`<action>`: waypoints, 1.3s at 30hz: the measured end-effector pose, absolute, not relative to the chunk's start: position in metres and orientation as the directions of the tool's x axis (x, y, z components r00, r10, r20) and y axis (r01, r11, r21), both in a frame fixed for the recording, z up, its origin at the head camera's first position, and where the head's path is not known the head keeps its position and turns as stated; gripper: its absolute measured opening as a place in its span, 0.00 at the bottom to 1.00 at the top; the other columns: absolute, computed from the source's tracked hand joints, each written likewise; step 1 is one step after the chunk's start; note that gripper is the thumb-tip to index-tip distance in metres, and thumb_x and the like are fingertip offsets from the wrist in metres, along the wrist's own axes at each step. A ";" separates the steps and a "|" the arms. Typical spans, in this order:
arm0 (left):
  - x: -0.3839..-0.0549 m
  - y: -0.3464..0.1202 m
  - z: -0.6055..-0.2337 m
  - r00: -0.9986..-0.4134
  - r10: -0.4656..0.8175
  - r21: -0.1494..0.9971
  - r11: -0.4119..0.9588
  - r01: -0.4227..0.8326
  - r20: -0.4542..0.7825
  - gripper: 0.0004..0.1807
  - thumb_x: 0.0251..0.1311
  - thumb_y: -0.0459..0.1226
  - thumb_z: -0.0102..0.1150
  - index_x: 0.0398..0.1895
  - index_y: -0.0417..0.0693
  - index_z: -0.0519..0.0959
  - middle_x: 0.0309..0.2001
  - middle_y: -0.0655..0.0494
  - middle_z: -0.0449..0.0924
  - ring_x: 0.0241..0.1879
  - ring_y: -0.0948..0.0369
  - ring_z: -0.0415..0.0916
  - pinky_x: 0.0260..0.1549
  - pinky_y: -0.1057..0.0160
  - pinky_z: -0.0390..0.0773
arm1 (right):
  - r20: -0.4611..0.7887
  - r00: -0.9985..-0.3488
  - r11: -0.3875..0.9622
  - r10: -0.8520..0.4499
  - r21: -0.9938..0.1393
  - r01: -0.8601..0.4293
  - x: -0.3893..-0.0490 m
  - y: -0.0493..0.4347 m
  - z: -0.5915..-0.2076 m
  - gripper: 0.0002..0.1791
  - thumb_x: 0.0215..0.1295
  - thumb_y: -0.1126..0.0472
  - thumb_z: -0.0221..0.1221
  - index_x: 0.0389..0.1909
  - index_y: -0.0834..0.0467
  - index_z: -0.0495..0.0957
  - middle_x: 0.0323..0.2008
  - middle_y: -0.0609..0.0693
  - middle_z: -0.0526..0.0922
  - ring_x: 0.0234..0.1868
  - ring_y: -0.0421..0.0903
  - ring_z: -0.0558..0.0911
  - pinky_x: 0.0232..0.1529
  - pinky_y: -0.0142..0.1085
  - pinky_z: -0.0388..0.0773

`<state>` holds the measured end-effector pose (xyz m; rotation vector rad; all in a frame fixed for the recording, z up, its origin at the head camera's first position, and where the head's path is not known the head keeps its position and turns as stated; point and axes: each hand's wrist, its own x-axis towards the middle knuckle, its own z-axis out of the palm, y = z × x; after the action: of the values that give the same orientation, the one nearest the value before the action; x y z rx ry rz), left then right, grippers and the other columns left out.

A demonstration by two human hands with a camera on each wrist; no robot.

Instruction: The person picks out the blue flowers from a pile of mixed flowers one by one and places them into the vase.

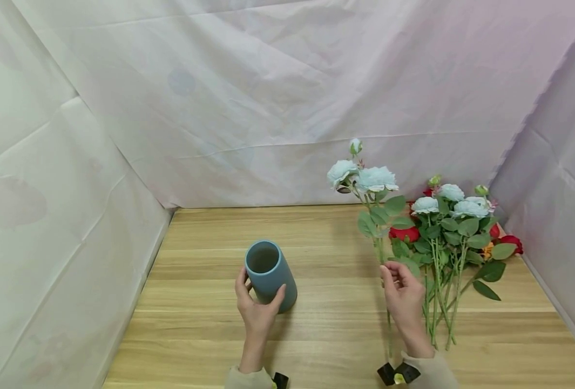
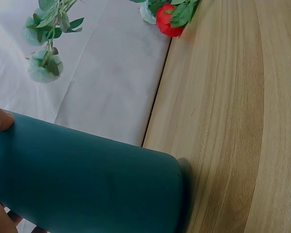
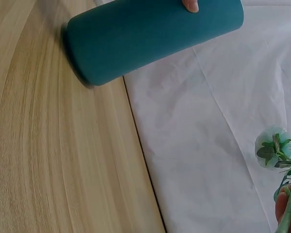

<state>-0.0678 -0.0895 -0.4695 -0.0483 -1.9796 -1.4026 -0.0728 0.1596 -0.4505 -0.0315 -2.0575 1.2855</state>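
Observation:
A blue-teal cylindrical vase (image 1: pixel 283 281) stands on the wooden table, its round mouth facing up. My left hand (image 1: pixel 258 310) grips it from the near side, thumb on the right and fingers round the left. In the left wrist view the vase (image 2: pixel 87 174) fills the lower left, with fingertips (image 2: pixel 1 119) at its upper end. To the right, my right hand (image 1: pixel 405 294) pinches the green stem of an artificial flower (image 1: pixel 376 178) with pale blue blooms and a bud. The flower is held upright, blooms at the top; the right wrist view shows its stem (image 3: pixel 288 211) between the fingers.
Beyond my right hand lies a pile of artificial flowers, with pale blue blooms (image 1: pixel 469 209), red blooms (image 1: pixel 404 233) and green stems pointing toward me. White cloth walls (image 1: pixel 268 108) enclose the wooden table (image 1: pixel 200 302) at the back and both sides.

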 end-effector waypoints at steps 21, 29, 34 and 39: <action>-0.067 -0.083 -0.470 -0.769 -0.335 0.820 0.404 0.405 0.545 0.45 0.31 0.23 0.73 0.58 0.24 0.61 0.55 0.32 0.66 0.53 0.42 0.64 0.44 0.48 0.67 | 0.599 -0.731 0.460 0.326 -0.776 -0.431 -0.074 0.146 -0.447 0.05 0.50 0.84 0.58 0.28 0.74 0.77 0.18 0.55 0.77 0.19 0.29 0.72 0.16 0.21 0.66; -0.067 -0.082 -0.469 -0.765 -0.331 0.816 0.405 0.413 0.552 0.45 0.31 0.22 0.73 0.58 0.24 0.61 0.55 0.32 0.66 0.53 0.40 0.64 0.44 0.48 0.67 | 0.605 -0.740 0.449 0.293 -0.770 -0.452 -0.073 0.142 -0.449 0.02 0.53 0.80 0.59 0.28 0.77 0.76 0.18 0.62 0.76 0.19 0.30 0.72 0.15 0.23 0.66; -0.067 -0.082 -0.469 -0.762 -0.325 0.810 0.407 0.422 0.560 0.46 0.31 0.22 0.73 0.58 0.24 0.60 0.55 0.31 0.66 0.53 0.42 0.64 0.45 0.49 0.67 | 0.618 -0.735 0.439 0.280 -0.763 -0.474 -0.074 0.139 -0.450 0.03 0.51 0.83 0.58 0.28 0.76 0.76 0.18 0.62 0.76 0.18 0.33 0.73 0.16 0.23 0.66; -0.067 -0.080 -0.469 -0.761 -0.315 0.806 0.403 0.433 0.567 0.46 0.31 0.22 0.73 0.58 0.24 0.60 0.55 0.31 0.66 0.53 0.42 0.64 0.45 0.49 0.66 | 0.630 -0.728 0.420 0.271 -0.758 -0.500 -0.076 0.137 -0.448 0.06 0.49 0.85 0.57 0.27 0.76 0.76 0.18 0.63 0.76 0.18 0.34 0.72 0.16 0.22 0.66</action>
<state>-0.0671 -0.0799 -0.4686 -0.1004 -1.9850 -1.4168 -0.0759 0.1367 -0.4482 0.1931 -1.9605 1.3743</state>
